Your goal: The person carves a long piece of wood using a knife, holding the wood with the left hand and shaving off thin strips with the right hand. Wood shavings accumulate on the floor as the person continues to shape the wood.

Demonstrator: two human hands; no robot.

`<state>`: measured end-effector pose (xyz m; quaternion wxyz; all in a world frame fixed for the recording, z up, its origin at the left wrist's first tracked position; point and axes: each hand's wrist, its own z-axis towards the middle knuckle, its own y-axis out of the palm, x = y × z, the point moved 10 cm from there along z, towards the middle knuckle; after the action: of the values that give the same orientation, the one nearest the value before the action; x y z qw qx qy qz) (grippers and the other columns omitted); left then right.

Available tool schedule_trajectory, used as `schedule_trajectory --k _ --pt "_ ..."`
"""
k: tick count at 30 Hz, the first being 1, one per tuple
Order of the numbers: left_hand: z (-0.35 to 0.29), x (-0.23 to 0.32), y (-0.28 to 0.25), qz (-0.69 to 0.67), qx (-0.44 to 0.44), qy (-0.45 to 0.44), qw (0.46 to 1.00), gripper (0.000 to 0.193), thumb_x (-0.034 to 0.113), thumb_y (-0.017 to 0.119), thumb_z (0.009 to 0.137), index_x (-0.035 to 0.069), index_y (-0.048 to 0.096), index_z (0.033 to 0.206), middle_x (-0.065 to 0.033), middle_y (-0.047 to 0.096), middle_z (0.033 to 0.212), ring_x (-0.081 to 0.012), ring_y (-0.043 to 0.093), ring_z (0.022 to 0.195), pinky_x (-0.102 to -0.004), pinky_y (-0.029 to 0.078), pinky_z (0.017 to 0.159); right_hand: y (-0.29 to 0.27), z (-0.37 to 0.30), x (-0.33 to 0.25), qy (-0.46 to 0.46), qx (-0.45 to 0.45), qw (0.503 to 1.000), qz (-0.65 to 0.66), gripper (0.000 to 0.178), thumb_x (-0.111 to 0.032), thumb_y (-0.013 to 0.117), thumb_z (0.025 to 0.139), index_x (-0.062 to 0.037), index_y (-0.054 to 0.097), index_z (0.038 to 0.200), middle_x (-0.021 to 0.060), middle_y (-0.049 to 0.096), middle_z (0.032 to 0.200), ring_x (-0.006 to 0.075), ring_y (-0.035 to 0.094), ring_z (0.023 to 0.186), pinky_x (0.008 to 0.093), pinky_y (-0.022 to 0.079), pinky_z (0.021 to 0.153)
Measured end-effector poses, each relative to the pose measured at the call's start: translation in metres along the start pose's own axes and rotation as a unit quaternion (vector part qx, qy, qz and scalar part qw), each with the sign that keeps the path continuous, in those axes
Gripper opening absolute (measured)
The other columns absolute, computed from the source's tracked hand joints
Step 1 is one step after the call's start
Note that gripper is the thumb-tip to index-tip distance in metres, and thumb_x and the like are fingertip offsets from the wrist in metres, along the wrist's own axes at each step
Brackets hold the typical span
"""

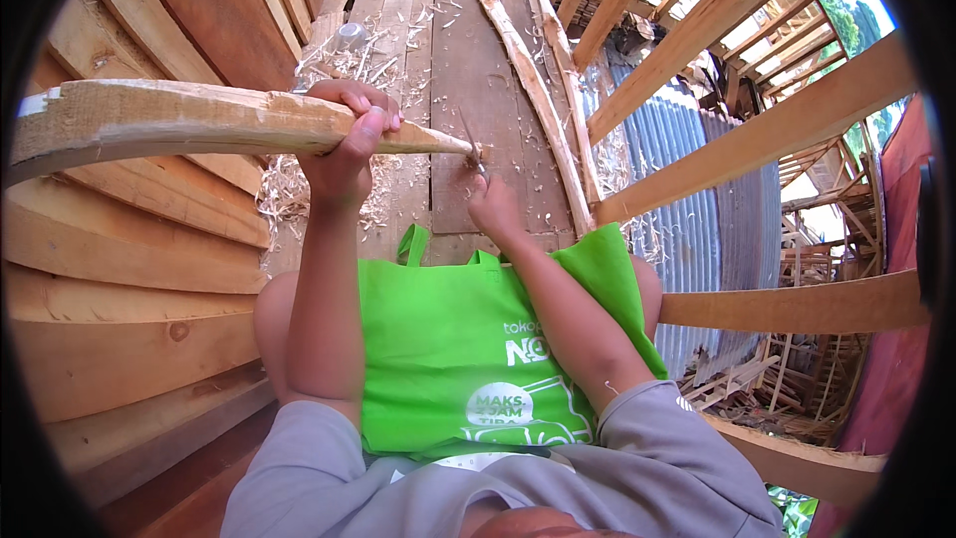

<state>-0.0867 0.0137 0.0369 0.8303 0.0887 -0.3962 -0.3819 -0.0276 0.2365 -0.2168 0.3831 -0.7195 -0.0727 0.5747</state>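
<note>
A long pale piece of wood (214, 115) stretches from the left rim towards the middle and tapers to a narrow end. My left hand (349, 134) is wrapped round it, thumb on top, a little way back from that end. My right hand (495, 207) is closed on a knife (482, 168). Its thin blade meets the tapered end, and most of the handle is hidden in my fist. Over my lap lies a green cloth bag (428, 339) with white print, below both forearms.
Curled wood shavings (373, 194) litter the plank floor (468, 40), with a clear cup (351, 35) among them. Two rough poles (538, 90) lie to the right of centre. Stacked boards (149, 269) form the left side; a slatted railing (777, 144) and corrugated metal sheets (687, 209) are at right.
</note>
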Motion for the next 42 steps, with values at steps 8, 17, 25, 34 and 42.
schedule_trajectory --k 8,17,25,34,42 --pt "0.000 0.003 -0.006 0.011 0.026 0.002 1.000 0.019 -0.006 0.057 0.079 0.005 0.051 0.093 -0.0098 0.056 0.079 -0.0187 0.057 0.072 -0.0357 0.050 0.072 -0.005 0.000 -0.021 -0.064 0.033 0.997 0.005 0.034 -0.029 0.045 0.101 0.0019 0.057 0.095 0.0285 0.062 0.078 0.0501 0.060 0.077 0.0563 0.042 0.067" --pt "0.002 0.005 0.000 0.012 0.015 -0.004 1.000 0.018 -0.004 0.057 0.078 0.005 0.050 0.092 -0.0094 0.055 0.076 -0.0178 0.054 0.070 -0.0355 0.049 0.070 -0.033 -0.007 -0.042 -0.087 0.076 0.988 0.103 0.035 -0.030 0.045 0.102 0.0015 0.056 0.089 0.0259 0.059 0.073 0.0429 0.059 0.069 0.0516 0.042 0.065" --pt "0.002 0.000 0.004 -0.011 -0.007 -0.010 1.000 0.018 -0.004 0.057 0.077 0.006 0.049 0.091 -0.0095 0.054 0.077 -0.0179 0.053 0.070 -0.0356 0.049 0.071 0.006 0.017 0.020 0.031 -0.014 0.997 0.063 0.040 -0.033 0.042 0.103 0.0021 0.057 0.091 0.0186 0.051 0.063 0.0294 0.056 0.063 0.0425 0.041 0.060" --pt "0.003 0.000 0.004 0.000 -0.009 -0.013 1.000 0.019 -0.005 0.055 0.076 0.006 0.049 0.091 -0.0094 0.053 0.077 -0.0183 0.053 0.071 -0.0352 0.048 0.071 0.029 0.038 0.066 0.086 0.043 0.978 0.188 0.045 -0.041 0.038 0.105 -0.0046 0.057 0.086 0.0040 0.052 0.063 0.0144 0.044 0.043 0.0335 0.036 0.041" --pt "0.002 0.001 0.001 0.000 -0.028 -0.016 0.999 0.020 -0.002 0.058 0.076 0.006 0.049 0.093 -0.0093 0.053 0.076 -0.0184 0.052 0.070 -0.0358 0.048 0.071 -0.008 0.040 0.039 0.155 0.034 0.966 0.205 0.050 -0.043 0.030 0.106 -0.0063 0.058 0.086 0.0024 0.051 0.063 0.0150 0.043 0.042 0.0348 0.035 0.040"
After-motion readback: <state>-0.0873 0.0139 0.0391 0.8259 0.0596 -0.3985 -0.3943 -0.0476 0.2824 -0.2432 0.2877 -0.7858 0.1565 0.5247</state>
